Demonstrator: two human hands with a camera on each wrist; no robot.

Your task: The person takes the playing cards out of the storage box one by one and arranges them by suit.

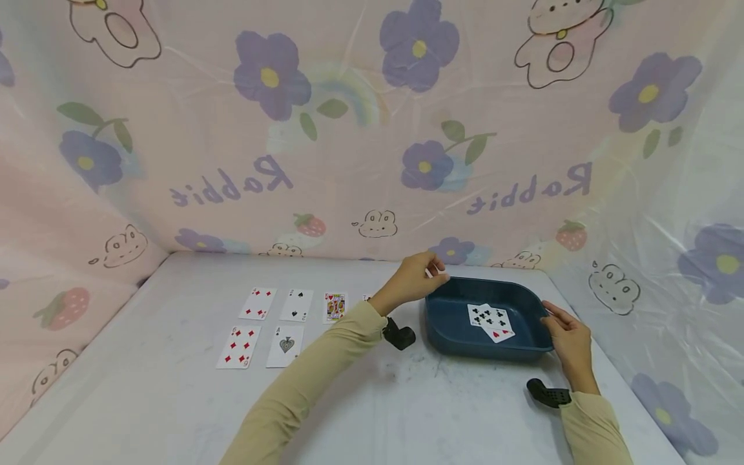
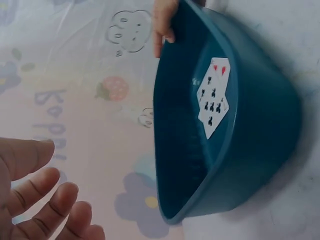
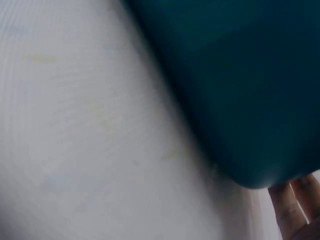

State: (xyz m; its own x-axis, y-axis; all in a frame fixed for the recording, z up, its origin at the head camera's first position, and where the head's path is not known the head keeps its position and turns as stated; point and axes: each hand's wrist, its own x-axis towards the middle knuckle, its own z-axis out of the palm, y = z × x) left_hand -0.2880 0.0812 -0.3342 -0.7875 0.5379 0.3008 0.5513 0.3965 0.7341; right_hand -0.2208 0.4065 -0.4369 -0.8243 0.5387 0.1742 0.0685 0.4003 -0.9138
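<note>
A dark teal plastic basin [image 1: 488,349] stands on the right side of the table. Inside it lie overlapping playing cards [image 1: 489,316], a clubs card on top and a card with red hearts partly under it. My right hand [image 1: 571,339] holds the basin's right rim, thumb over the edge and fingers along the outside. In the right wrist view its fingers [image 3: 287,207] touch the outer wall. My left hand [image 1: 411,279] hovers by the back left corner; the left wrist view shows its loosely bent fingers [image 2: 55,200] apart from the rim, holding nothing.
Left of the basin, face-up cards lie in two rows, among them a six of diamonds [image 1: 237,347], an ace of spades [image 1: 285,347] and a king [image 1: 335,308]. My left arm hides part of the rows. A patterned curtain [image 1: 349,142] stands behind the table.
</note>
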